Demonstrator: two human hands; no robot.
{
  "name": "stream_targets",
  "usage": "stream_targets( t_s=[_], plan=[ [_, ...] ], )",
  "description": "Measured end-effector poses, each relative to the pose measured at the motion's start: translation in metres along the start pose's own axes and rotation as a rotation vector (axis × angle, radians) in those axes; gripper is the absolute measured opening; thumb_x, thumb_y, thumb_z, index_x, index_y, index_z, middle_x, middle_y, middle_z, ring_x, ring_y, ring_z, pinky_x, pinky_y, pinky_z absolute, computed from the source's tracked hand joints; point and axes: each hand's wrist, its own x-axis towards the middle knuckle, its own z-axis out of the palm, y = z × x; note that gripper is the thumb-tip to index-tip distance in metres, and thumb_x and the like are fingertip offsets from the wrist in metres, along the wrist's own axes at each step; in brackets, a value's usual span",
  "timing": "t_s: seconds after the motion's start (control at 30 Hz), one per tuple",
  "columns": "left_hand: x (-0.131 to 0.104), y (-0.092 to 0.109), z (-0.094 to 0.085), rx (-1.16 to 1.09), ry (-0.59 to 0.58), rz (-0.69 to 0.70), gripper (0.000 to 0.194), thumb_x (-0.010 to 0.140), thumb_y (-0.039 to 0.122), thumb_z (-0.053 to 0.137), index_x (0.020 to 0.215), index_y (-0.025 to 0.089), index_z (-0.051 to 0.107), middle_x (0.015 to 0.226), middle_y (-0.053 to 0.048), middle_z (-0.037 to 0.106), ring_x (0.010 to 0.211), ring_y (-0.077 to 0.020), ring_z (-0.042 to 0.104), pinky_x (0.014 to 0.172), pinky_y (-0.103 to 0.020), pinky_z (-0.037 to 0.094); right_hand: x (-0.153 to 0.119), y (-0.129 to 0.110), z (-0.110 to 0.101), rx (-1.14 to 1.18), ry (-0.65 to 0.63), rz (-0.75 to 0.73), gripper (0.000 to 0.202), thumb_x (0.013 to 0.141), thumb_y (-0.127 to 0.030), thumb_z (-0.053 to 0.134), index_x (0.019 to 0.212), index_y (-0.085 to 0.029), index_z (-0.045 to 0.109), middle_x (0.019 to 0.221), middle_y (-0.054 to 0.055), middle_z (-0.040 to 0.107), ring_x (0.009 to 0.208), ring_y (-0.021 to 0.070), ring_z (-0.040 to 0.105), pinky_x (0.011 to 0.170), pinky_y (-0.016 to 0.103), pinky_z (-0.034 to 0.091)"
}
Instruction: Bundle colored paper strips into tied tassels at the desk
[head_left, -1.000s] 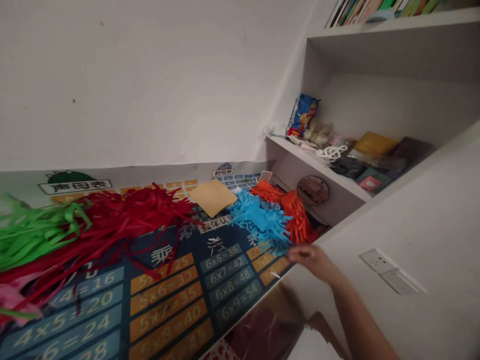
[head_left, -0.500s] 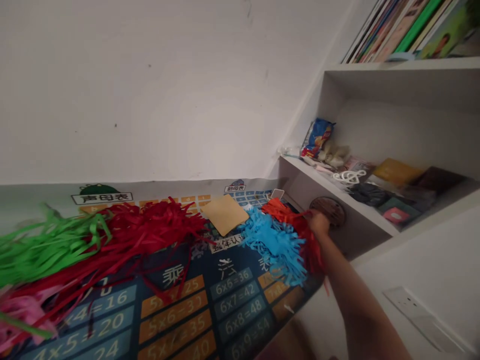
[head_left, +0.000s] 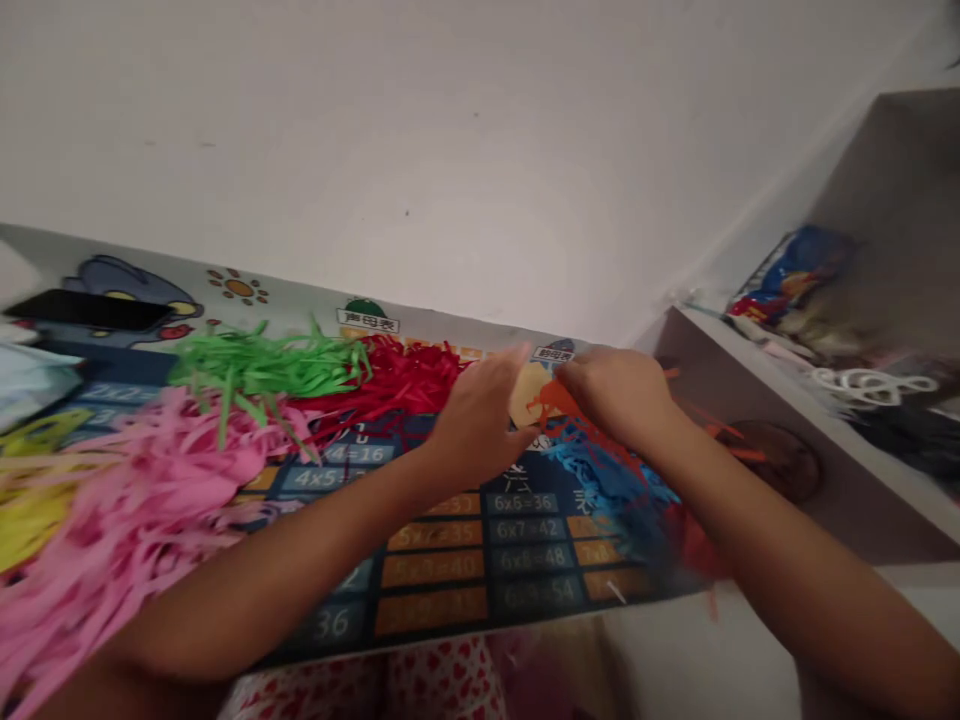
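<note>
My right hand [head_left: 619, 392] is closed around orange-red shredded paper strips [head_left: 556, 398], which trail out on both sides of it, blurred. My left hand [head_left: 484, 415] is open, its fingers stretched away from the thumb, with nothing visible in it. Between the two hands a yellow paper square [head_left: 527, 388] lies partly covered by the strips. Below my right hand is a pile of blue shredded paper [head_left: 607, 490]. A heap of red shredded paper [head_left: 409, 378] lies just beyond my left hand.
Green strips [head_left: 266, 365], pink strips [head_left: 172, 450] and yellow strips [head_left: 34, 515] cover the left of the printed mat [head_left: 435, 570]. A black phone [head_left: 90, 310] lies far left. A white shelf [head_left: 817, 440] with assorted items stands at right; the wall rises behind.
My left hand has come into view beside the yellow square. My right hand has moved the orange-red strips toward the square, off the blue pile. The view has turned left.
</note>
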Motion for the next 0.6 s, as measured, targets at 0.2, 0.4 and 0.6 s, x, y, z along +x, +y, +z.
stream_targets(
  t_s=[0.2, 0.4, 0.6],
  plan=[
    [0.017, 0.002, 0.036, -0.032, -0.029, 0.038, 0.036, 0.086, 0.015, 0.053, 0.121, 0.024, 0.059, 0.122, -0.003, 0.068, 0.116, -0.0208, 0.06, 0.116, -0.055, 0.016, -0.035, -0.022, -0.002, 0.099, 0.122, -0.053, 0.021, 0.089, -0.017, 0.054, 0.101, -0.024, 0.069, 0.081, 0.005, 0.072, 0.075, 0.0206, 0.064, 0.06, 0.03, 0.032],
    [-0.013, -0.012, 0.004, 0.1, -0.043, 0.125, 0.03, 0.091, 0.014, 0.043, 0.108, 0.021, 0.067, 0.105, -0.004, 0.075, 0.097, -0.0182, 0.069, 0.116, -0.055, 0.017, -0.074, -0.085, 0.024, 0.407, 0.729, 0.183, 0.028, 0.092, -0.017, 0.053, 0.119, -0.021, 0.059, 0.109, 0.01, 0.068, 0.107, 0.0269, 0.058, 0.092, 0.044, 0.036],
    [-0.077, -0.029, -0.114, 0.491, 0.147, 0.266, 0.029, 0.092, 0.017, 0.046, 0.117, 0.018, 0.061, 0.114, -0.007, 0.072, 0.11, -0.0208, 0.065, 0.116, -0.054, 0.021, -0.078, -0.243, 0.02, 1.359, 0.745, 0.053, 0.06, 0.09, -0.034, 0.054, 0.145, -0.02, 0.033, 0.131, 0.013, 0.053, 0.115, 0.0252, 0.055, 0.094, 0.041, 0.048]
  ],
)
